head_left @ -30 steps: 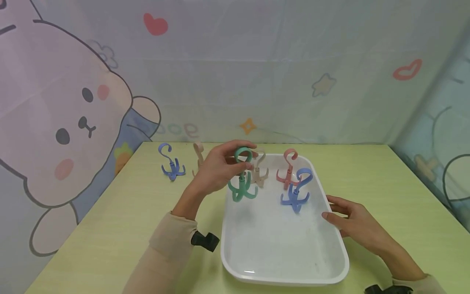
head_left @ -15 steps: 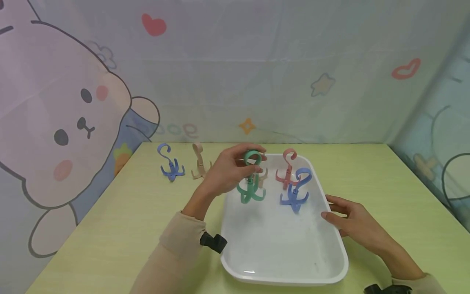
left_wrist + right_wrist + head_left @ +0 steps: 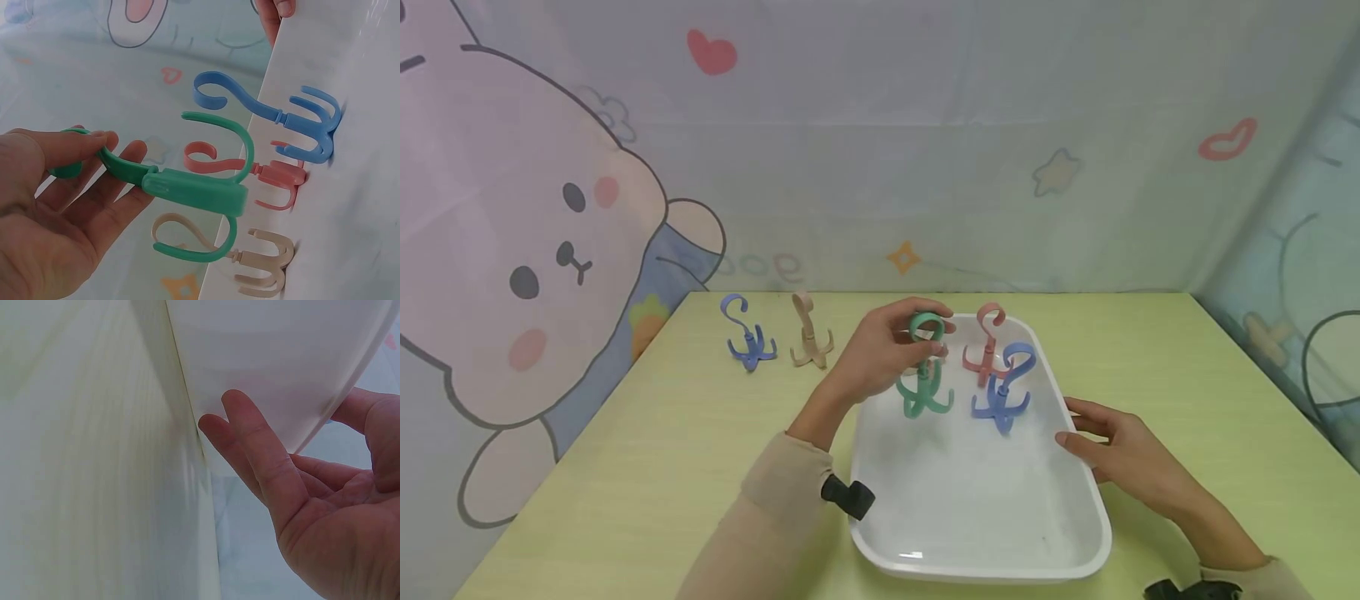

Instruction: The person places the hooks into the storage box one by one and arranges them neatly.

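The left hand pinched the top loop of a green hook between thumb and fingers, holding it upright over the far left part of the white tray. From the head view alone it could not be told whether the hook's prongs touched the tray floor or hung just above it. The left wrist view showed the grip more plainly: fingers curled around the loop, the green hook jutting out from them, its prongs close to the tray.

In the tray stood a pink hook and a blue hook just right of the green one. A beige hook in the tray showed clearly only in the left wrist view; in the head view the hand and the green hook nearly hid it.

The right hand lay against the tray's right rim, fingers straight and relaxed. The right wrist view showed the fingertips touching the outer wall of the tray, gripping nothing.

On the table, well left of the tray, stood a second blue hook and a second beige hook, seen only from the head.
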`<state>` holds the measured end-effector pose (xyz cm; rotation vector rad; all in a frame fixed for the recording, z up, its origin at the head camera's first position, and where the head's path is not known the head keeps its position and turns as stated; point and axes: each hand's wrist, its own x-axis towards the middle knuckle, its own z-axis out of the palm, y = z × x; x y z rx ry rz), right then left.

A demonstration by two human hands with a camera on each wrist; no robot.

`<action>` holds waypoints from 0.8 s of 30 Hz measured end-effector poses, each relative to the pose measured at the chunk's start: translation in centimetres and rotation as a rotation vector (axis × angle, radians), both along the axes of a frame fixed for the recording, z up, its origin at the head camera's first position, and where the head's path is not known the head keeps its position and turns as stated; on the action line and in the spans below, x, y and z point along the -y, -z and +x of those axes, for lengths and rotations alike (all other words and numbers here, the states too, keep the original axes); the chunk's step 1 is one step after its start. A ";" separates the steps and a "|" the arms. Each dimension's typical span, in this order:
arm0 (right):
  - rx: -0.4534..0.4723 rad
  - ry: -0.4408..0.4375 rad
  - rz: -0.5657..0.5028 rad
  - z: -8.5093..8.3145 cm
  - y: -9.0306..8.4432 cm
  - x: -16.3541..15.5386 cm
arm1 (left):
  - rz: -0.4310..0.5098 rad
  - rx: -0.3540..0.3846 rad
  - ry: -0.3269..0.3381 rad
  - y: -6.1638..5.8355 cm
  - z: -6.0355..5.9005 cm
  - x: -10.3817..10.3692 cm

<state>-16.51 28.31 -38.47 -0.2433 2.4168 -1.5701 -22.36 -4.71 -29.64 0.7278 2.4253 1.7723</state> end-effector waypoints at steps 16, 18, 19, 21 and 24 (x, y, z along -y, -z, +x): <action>0.002 0.004 0.010 0.0 0.1 0.0 | -0.013 0.047 0.003 1.1 -1.0 -1.4; 0.003 0.002 0.000 0.0 0.1 0.0 | -0.024 0.048 0.004 1.6 -1.1 -1.5; 0.002 0.001 -0.004 0.0 0.1 0.0 | -0.027 0.047 0.004 1.7 -1.2 -1.5; -0.002 -0.002 -0.009 0.0 0.0 0.1 | -0.033 0.044 0.006 2.0 -1.4 -1.6; -0.009 -0.003 -0.012 0.1 -0.1 0.1 | -0.042 0.035 0.011 2.3 -1.5 -1.7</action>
